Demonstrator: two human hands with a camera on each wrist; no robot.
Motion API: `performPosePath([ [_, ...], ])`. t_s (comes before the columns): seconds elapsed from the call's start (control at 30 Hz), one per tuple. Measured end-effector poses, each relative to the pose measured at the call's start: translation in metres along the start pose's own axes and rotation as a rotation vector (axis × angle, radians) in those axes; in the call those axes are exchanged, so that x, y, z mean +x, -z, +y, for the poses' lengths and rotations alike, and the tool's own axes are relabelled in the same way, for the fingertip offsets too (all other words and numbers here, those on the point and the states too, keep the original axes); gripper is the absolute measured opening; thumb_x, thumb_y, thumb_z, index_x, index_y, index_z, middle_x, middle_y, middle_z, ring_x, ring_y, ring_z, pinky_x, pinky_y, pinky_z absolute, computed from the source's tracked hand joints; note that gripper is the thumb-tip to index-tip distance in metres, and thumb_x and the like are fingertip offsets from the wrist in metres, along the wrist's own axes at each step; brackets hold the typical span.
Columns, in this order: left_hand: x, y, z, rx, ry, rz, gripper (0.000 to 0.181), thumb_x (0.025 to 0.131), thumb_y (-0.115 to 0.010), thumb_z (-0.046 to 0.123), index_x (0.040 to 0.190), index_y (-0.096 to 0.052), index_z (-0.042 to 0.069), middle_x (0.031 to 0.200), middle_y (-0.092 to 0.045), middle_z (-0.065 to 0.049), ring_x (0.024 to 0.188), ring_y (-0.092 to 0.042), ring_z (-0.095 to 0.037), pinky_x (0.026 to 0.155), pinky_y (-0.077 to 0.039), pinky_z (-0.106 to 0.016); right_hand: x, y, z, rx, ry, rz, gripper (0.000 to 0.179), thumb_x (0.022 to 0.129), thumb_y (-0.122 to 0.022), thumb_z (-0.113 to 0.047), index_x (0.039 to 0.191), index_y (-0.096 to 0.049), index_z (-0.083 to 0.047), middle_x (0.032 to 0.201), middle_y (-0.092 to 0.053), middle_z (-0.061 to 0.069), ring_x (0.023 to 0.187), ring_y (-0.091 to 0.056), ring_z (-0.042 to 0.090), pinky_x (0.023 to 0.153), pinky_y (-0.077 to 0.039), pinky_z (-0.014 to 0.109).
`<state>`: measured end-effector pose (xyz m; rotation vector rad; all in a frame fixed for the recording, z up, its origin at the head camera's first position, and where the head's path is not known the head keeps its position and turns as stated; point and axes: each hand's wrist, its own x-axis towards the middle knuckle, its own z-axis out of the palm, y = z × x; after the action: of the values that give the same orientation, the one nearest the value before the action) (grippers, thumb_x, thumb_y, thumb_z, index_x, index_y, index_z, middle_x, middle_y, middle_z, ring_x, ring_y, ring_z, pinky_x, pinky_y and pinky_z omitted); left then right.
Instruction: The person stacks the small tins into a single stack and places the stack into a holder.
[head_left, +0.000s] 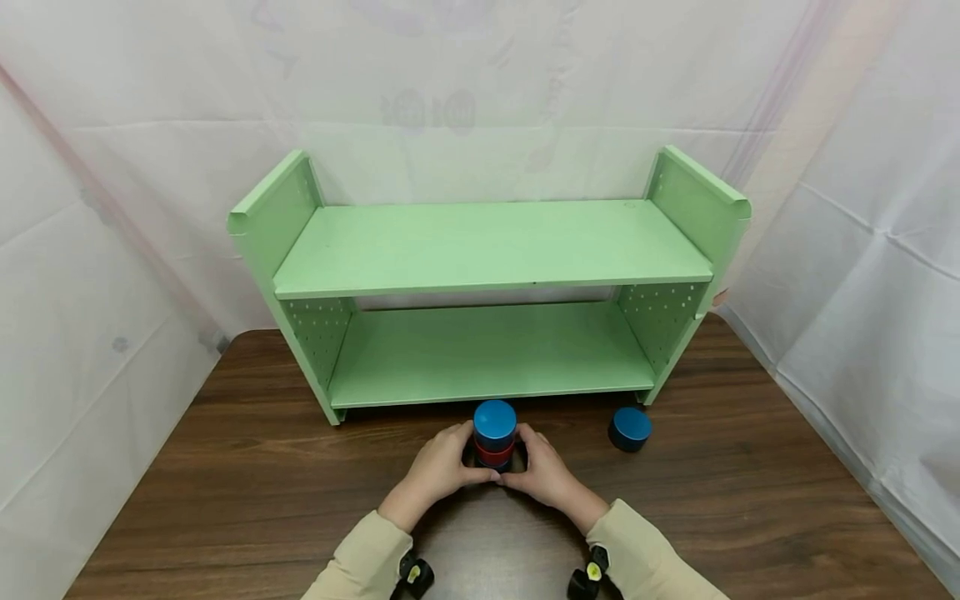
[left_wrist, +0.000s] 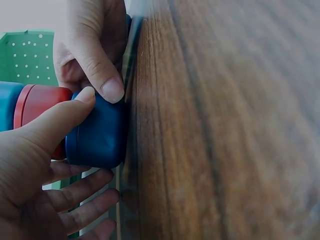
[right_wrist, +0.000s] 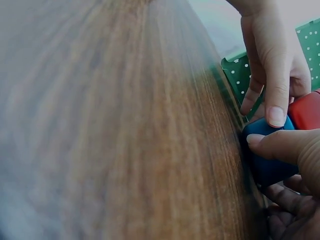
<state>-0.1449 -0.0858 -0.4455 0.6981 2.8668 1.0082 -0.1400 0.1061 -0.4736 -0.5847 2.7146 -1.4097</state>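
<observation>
A stack of small round tins stands on the table in front of the shelf, with a blue tin [head_left: 494,419] on top and a red tin [head_left: 496,457] under it. Beneath these is the lower blue tin [left_wrist: 102,132], resting at the table surface. My left hand [head_left: 441,463] holds the lower blue tin from the left, thumb across its near side and fingers behind. From the right, my right hand [head_left: 546,472] grips the same tin, and the two thumb tips nearly meet on its front. Another blue tin [head_left: 630,427] sits apart to the right.
Behind the stack stands a light green two-tier shelf [head_left: 491,250] with raised, perforated side panels. The brown wooden table [head_left: 247,492] extends to both sides. White sheeting [head_left: 480,100] hangs at the back and sides.
</observation>
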Motion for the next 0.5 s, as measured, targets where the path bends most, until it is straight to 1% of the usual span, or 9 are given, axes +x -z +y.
performPosePath([
  [0.17,-0.0001,0.0006,0.0002,0.000,-0.003,-0.001,0.064,0.072,-0.082,0.036,0.123,-0.057,0.005,0.111,-0.066,-0.012,0.101,-0.064,-0.029,0.080,-0.052,-0.046,0.0007,0.0014,-0.0019,0.000,-0.006,-0.007,0.063,0.071,-0.082,-0.010,0.123,-0.049,0.001,0.118,-0.060,0.017,0.110,-0.052,0.035,0.091,-0.042,0.056],
  [0.33,-0.0005,0.0008,0.0002,-0.005,-0.006,-0.005,0.064,0.073,-0.082,0.036,0.123,-0.057,0.005,0.111,-0.065,-0.012,0.101,-0.064,-0.029,0.080,-0.052,-0.045,0.0010,0.0037,-0.0045,-0.003,0.005,-0.006,0.065,0.070,-0.082,-0.008,0.124,-0.048,0.003,0.118,-0.060,0.018,0.113,-0.054,0.038,0.093,-0.042,0.057],
  [0.5,-0.0012,0.0006,-0.0004,-0.017,-0.001,-0.011,0.064,0.073,-0.081,0.036,0.124,-0.057,0.005,0.113,-0.065,-0.012,0.102,-0.063,-0.029,0.081,-0.052,-0.045,0.0003,0.0069,-0.0066,-0.032,0.005,-0.001,0.064,0.070,-0.083,-0.007,0.123,-0.048,0.003,0.115,-0.060,0.017,0.112,-0.055,0.036,0.093,-0.043,0.055],
])
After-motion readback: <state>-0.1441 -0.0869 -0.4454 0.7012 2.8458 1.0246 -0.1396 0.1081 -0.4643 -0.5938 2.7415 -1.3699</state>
